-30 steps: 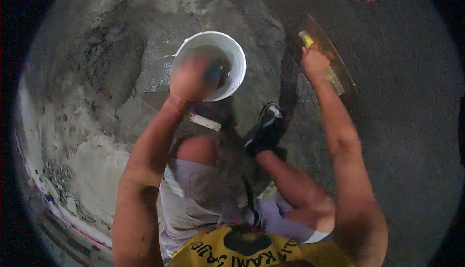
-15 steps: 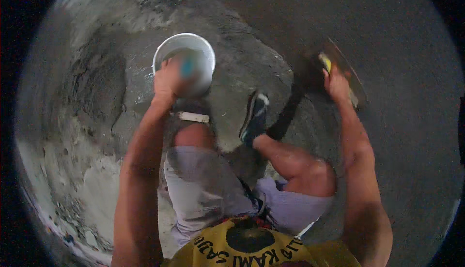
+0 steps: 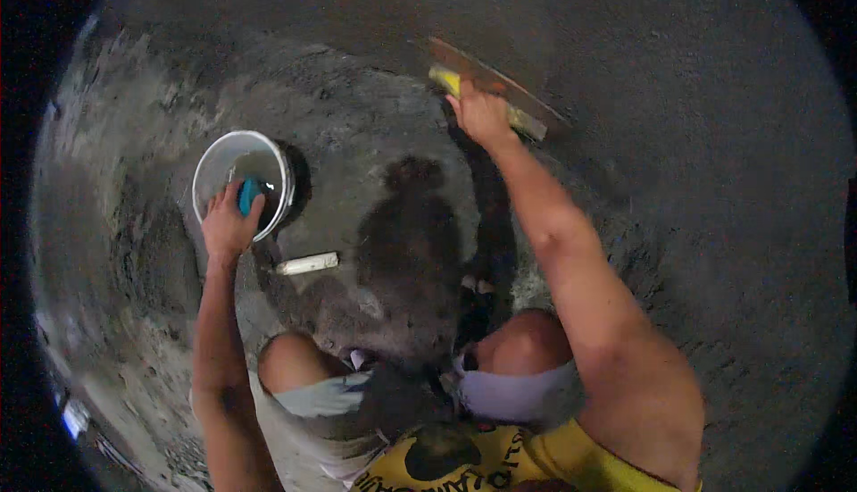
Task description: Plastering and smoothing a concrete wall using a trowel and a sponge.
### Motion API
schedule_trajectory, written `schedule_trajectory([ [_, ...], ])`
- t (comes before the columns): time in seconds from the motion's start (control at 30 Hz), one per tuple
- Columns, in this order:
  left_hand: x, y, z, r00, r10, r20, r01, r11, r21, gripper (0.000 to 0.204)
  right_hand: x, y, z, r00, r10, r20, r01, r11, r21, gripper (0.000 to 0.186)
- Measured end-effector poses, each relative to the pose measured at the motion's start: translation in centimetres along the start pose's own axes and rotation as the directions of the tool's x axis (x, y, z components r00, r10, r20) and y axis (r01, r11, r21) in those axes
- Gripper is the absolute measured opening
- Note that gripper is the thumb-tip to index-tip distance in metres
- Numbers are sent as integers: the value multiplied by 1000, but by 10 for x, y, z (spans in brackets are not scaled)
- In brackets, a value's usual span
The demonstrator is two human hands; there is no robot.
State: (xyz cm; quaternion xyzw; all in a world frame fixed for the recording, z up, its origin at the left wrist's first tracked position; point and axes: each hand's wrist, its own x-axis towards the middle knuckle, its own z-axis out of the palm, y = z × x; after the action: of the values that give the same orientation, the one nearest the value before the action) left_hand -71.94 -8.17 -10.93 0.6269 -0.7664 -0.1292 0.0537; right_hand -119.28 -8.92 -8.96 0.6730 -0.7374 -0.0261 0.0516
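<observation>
From where I stand, the person is crouched low over a rough grey concrete floor (image 3: 696, 135), knees bent and both arms stretched forward. The left hand (image 3: 228, 221) reaches over the near rim into a round white plastic bucket (image 3: 218, 162), its fingers curled narrowly around a small teal-blue block (image 3: 251, 195), thumb along the right side. I cannot tell whether the block touches the murky, glinting contents below. The bucket stands upright on the floor, ahead and to the person's left.

Well apart from it, farther forward and to the right, the right hand (image 3: 483, 117) is closed around the yellow-and-pale bar handle of a long, flat, thin-edged trowel (image 3: 527, 96). The thumb lies on the left of the handle; some of the other fingers are hidden from me. The trowel slants from upper left to lower right over the smoother, darker grey surface, and whether its whole face rests there I cannot tell.

Near the bucket, toward the knees, a short off-white bar-shaped handle (image 3: 309, 263) lies low. The person wears a yellow top with dark print (image 3: 544, 447) and pale lavender-grey shorts (image 3: 511, 394)
</observation>
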Motion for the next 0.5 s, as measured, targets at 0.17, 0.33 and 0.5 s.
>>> schedule_trajectory([
  [0.17,14,20,-8,989,1,147,-16,994,104,57,-93,117,18,996,58,-70,-57,998,15,49],
  [0.33,46,79,49,826,32,562,-70,997,45,56,-141,181,-10,921,174,-348,-122,978,166,49],
  [0.5,94,-88,112,824,166,542,-303,937,173,54,-89,111,-81,585,643,-495,-31,628,778,44],
])
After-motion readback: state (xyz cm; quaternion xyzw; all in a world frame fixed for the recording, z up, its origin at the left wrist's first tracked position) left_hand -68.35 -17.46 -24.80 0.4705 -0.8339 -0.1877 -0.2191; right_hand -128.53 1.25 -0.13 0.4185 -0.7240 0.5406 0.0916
